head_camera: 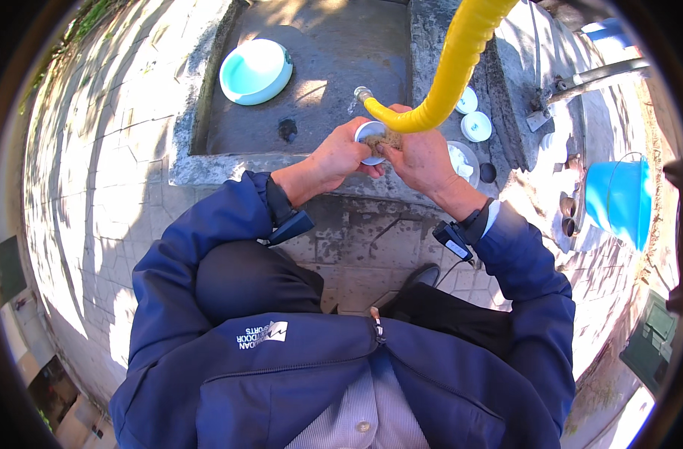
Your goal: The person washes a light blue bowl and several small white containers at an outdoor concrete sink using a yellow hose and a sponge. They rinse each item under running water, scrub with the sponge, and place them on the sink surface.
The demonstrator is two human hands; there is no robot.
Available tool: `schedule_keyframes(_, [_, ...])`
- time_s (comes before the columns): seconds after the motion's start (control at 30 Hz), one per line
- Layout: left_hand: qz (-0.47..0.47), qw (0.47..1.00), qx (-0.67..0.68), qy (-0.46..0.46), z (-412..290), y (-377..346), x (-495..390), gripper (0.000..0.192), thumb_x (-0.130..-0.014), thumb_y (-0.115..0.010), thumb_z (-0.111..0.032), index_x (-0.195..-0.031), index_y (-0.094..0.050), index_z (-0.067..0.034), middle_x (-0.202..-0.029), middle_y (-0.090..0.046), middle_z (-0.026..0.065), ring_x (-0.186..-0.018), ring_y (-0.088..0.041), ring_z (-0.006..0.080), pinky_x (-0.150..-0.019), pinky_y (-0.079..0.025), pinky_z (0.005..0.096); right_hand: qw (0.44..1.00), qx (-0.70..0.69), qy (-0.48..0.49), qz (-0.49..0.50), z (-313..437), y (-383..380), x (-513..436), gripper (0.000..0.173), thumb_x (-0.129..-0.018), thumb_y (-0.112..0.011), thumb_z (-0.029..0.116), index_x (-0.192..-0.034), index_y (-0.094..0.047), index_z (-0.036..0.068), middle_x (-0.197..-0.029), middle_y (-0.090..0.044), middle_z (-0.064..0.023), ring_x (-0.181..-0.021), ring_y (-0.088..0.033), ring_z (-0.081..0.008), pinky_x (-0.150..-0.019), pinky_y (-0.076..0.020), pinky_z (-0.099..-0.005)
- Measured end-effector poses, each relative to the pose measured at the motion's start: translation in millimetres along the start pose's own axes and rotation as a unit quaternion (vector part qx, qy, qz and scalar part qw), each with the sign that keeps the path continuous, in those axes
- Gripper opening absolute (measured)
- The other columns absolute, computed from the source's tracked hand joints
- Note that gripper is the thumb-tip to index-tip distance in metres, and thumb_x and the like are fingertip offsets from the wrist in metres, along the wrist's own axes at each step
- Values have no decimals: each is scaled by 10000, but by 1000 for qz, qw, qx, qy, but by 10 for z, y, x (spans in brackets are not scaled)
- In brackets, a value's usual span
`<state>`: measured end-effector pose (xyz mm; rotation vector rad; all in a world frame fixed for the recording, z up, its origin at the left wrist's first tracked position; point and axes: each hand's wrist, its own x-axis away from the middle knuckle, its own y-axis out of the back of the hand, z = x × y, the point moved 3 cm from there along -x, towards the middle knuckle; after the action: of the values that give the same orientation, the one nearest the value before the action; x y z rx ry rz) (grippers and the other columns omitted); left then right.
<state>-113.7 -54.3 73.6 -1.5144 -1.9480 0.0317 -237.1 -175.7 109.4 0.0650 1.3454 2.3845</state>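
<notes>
My left hand (335,157) grips a small white cup (368,129), tilted with its mouth facing me. In my right hand (423,163) is a brown scrubbing pad (387,141), pressed at the cup's rim and partly inside it. My right fingers hide some of the pad. Just beyond my hands, the metal end (363,94) of a yellow hose (448,67) hangs over a concrete sink (341,62), with a little water coming out. A pale turquoise plastic basin (257,92) sits in the sink, left of the hose.
White round pieces (476,127) stand on the ledge at right, beside a round dish (471,174) holding white items and a small dark round object (488,173). Farther right is a blue bucket (616,196). A dark drain hole (287,130) lies near the sink's front wall.
</notes>
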Motion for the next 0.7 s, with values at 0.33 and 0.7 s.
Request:
schedule_keyframes(0.33, [15,995,-90,35,-252,-75,17,311,-1018,-516,62,-1311,-604,5,-1118,-674,122,-927,-692,201,-747,-621,349,951,192,240,12,76,29,-177,213,-859,-734,149,-1038,-670,54,-852,-731,-98,-718,-770,-275,-626,-615,-392])
schedule_keyframes(0.7, [-92,992,-79,25,-233,23,64,279,-971,-539,66,-1246,-580,40,-945,-661,110,-671,-617,160,-563,-506,288,935,-287,-208,14,-76,-415,-4,367,-941,-687,109,-1272,-615,-32,-1035,-759,-279,-971,-740,-477,-842,-589,-506])
